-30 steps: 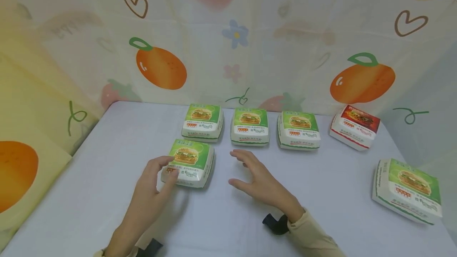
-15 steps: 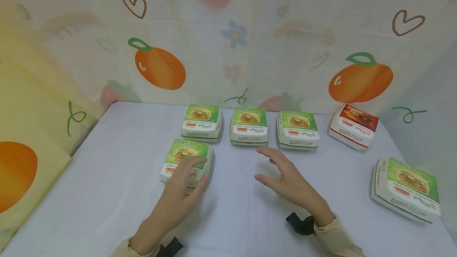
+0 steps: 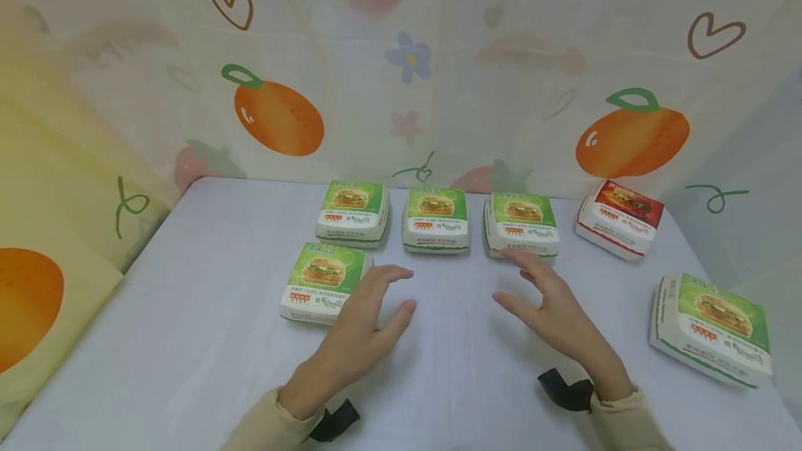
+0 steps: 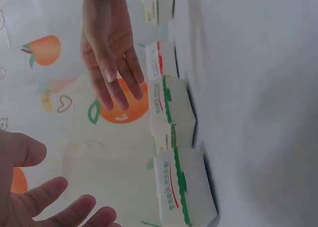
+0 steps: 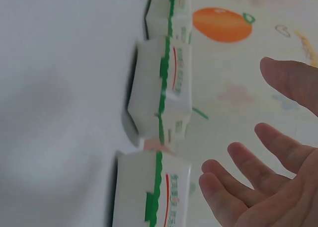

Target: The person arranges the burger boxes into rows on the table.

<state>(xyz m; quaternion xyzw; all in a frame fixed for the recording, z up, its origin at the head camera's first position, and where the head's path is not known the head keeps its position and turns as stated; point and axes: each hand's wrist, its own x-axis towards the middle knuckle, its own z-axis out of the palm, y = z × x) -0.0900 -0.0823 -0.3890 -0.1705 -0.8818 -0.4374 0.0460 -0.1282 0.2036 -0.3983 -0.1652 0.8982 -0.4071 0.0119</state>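
Note:
Both hands hover over the white table with fingers spread and nothing in them. My left hand (image 3: 363,329) overlaps the right lower corner of the nearest green-and-white burger box (image 3: 322,280) in the head view. My right hand (image 3: 560,312) is in front of the third green burger box (image 3: 521,223) of the back row, its fingertips overlapping that box's lower edge. Two more green burger boxes, the left one (image 3: 353,213) and the middle one (image 3: 436,219), stand in the same row. In the right wrist view the right hand's fingers (image 5: 243,170) are relaxed and apart.
A red-topped burger box (image 3: 620,218) sits at the back right, turned at an angle. Another green burger box (image 3: 712,329) lies near the table's right edge. Behind the table (image 3: 207,284) hangs a cloth printed with oranges (image 3: 278,118) and hearts.
Both hands have moved to the right over the table; the left has passed across the front burger box and uncovered its left side. The boxes have stayed in place.

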